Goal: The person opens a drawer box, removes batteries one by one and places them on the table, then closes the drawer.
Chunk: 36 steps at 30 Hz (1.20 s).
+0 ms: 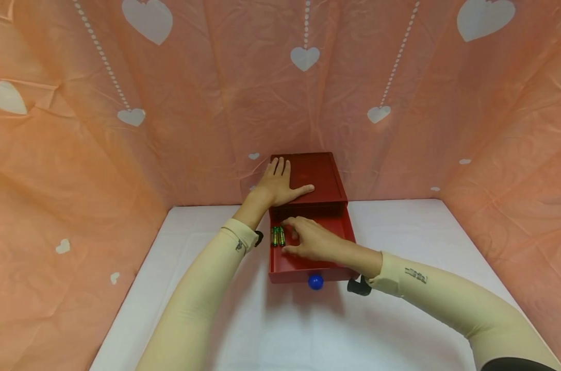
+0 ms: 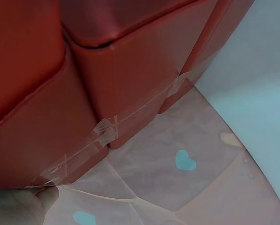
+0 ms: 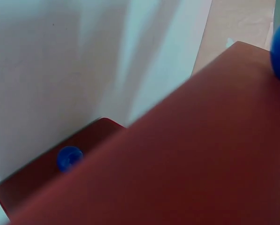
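Note:
A red drawer cabinet (image 1: 314, 175) stands against the back cloth with its upper drawer (image 1: 350, 226) pulled out. On the cabinet's top lies my left hand (image 1: 278, 188), palm down with fingers spread; part of it shows at the lower left of the left wrist view. Several green and gold batteries (image 1: 275, 237) stand side by side along the drawer's left wall. My right hand (image 1: 312, 239) reaches into the drawer from the right. Its thumb and index finger are apart, their tips right at the two ends of the rightmost battery. The right wrist view does not show this hand.
A blue knob (image 1: 315, 282) sits on the pulled-out drawer's front. Below it, a lower drawer (image 3: 32, 187) with its own blue knob (image 3: 69, 158) appears in the right wrist view. Clear tape (image 2: 107, 130) runs along the cabinet's side. Pink cloth (image 1: 243, 103) with hearts surrounds the white table (image 1: 178, 242).

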### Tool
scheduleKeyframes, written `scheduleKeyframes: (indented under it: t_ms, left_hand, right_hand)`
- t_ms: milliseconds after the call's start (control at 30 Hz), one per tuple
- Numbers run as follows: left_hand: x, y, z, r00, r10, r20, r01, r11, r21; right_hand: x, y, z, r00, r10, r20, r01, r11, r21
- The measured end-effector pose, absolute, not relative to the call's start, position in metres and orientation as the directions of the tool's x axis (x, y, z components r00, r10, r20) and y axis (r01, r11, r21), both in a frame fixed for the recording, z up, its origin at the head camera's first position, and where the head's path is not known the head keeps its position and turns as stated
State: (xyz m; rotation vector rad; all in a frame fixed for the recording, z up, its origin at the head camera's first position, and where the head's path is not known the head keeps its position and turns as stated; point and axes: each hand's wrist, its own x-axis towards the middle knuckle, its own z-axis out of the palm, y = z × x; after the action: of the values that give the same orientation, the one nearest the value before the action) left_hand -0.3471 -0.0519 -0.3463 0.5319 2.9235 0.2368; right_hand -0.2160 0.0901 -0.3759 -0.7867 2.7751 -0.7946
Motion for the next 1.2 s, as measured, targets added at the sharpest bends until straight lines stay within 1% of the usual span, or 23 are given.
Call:
scheduleKeyframes:
  t_ms: [133, 367, 767, 1033, 1200]
  left_hand:
    - [-0.3475, -0.0519, -0.3469, -0.925, 0.360, -0.125, 0.335, 0.924, 0.184]
    - [-0.3398, -0.0532, -0.3446, -0.924, 0.374, -0.081, 0.353, 0.914, 0.200]
    - [-0.3431, -0.0519, -0.3453, -0.925, 0.361, -0.121, 0.334, 0.922, 0.197]
    - [-0.3394, -0.0528, -0.3445, -0.924, 0.373, -0.083, 0.350, 0.914, 0.205]
    - [-0.3403, -0.0521, -0.3442, -0.924, 0.369, -0.101, 0.343, 0.917, 0.205]
  right_hand:
    - [-0.2168, 0.0897, -0.3776, -0.851, -0.525, 0.007, -0.450, 0.721, -0.526]
    - [-0.2173, 0.0886, -0.3803, -0.849, -0.528, 0.017, -0.458, 0.721, -0.520]
    - [-0.2163, 0.0875, -0.3825, -0.848, -0.528, 0.036, -0.469, 0.718, -0.515]
    - [-0.2175, 0.0882, -0.3842, -0.842, -0.537, 0.047, -0.481, 0.709, -0.516]
    - [-0.2163, 0.0885, -0.3825, -0.840, -0.541, 0.045, -0.483, 0.708, -0.515]
